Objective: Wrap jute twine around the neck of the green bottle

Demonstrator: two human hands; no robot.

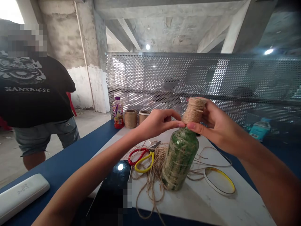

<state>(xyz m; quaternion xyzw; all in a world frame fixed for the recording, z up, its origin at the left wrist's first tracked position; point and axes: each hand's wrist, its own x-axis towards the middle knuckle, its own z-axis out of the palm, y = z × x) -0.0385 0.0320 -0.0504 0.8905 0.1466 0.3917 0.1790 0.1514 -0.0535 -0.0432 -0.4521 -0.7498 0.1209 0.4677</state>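
A green glass bottle point(180, 157) stands tilted on a white board point(211, 204), its neck point(194, 110) wrapped in jute twine. My left hand point(157, 122) pinches the twine at the base of the neck. My right hand point(215, 124) grips the wrapped neck from the right, fingers curled round it. Loose twine point(152, 175) runs down the bottle's body and lies tangled on the board to its left.
Two scissors, red-handled point(137, 155) and yellow-handled point(145, 163), lie beside the twine. A yellow-rimmed ring point(219, 180), a dark phone point(115, 182), a white case point(21, 194), a juice bottle point(118, 112) and two twine-wrapped jars point(130, 118) sit around. A person point(35, 103) stands left; a perforated metal screen point(211, 78) stands behind.
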